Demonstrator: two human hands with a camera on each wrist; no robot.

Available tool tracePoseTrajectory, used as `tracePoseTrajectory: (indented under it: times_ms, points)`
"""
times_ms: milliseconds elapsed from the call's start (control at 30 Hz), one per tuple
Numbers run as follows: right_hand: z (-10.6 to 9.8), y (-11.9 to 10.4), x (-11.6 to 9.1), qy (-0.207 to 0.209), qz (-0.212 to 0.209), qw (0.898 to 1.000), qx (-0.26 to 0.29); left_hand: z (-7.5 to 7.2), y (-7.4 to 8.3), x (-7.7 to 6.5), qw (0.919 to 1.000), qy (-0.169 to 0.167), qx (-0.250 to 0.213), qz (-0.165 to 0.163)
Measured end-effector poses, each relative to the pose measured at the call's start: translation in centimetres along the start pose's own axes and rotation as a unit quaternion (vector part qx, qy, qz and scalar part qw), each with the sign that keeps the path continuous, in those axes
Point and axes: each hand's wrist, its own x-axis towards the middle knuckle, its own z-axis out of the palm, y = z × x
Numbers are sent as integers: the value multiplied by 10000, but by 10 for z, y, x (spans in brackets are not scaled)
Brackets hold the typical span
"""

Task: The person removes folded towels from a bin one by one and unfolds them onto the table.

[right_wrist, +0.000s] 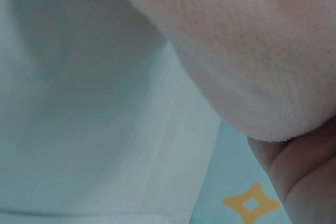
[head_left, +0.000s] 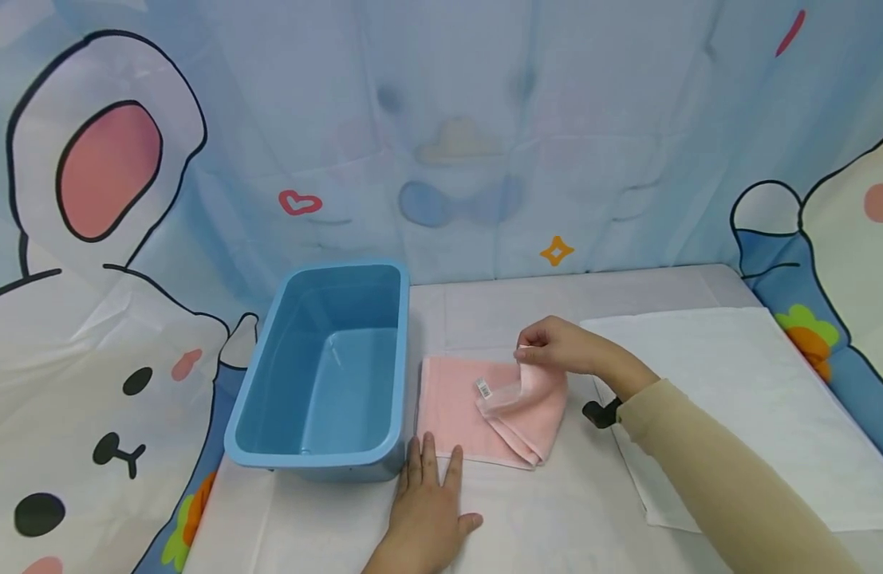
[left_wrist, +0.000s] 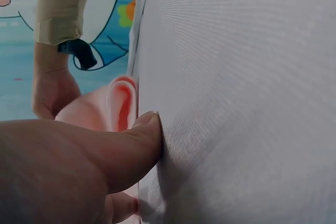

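Observation:
A pink towel (head_left: 455, 406) lies folded on the white-covered table, a small white tag (head_left: 483, 388) showing on it. My right hand (head_left: 566, 348) pinches its far right part and holds that part lifted, so the right side is partly folded over. In the right wrist view the raised towel (right_wrist: 252, 51) fills the upper right, with the fingers (right_wrist: 310, 177) below it. My left hand (head_left: 428, 510) lies with fingers spread on the table, fingertips at the towel's near left edge. From the left wrist, the thumb (left_wrist: 131, 150) touches the white cloth, and a rolled towel fold (left_wrist: 122, 103) shows behind it.
A blue plastic basin (head_left: 396, 383) stands directly left of the towel. To the right, a white sheet (head_left: 707, 383) lies flat under my right forearm. A patterned blue curtain (head_left: 470, 96) hangs behind the table.

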Motion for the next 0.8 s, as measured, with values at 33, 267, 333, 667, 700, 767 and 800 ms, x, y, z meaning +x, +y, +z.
tracePoseTrajectory:
  times_ms: [33,267,333,667,700,767,800]
  points:
    - [-2,2,-3,-3,34,10000,19,0,0,0,10000,9,9,4]
    - [-13,21,-21,106,243,9996,136,0,1,1,10000,-11,66,-11]
    - [-16,27,-26,158,312,9992,169,0,2,1,10000,-34,56,-20]
    - [-24,53,-49,361,608,9973,213,3,1,2,9999,-49,136,3]
    - [-24,55,-50,362,610,9973,210,3,1,3,9999,-46,148,-1]
    - [-25,60,-51,375,665,9969,173,3,2,3,9999,-44,150,-16]
    - [-25,62,-51,364,686,9968,165,2,2,3,9999,-54,141,-28]
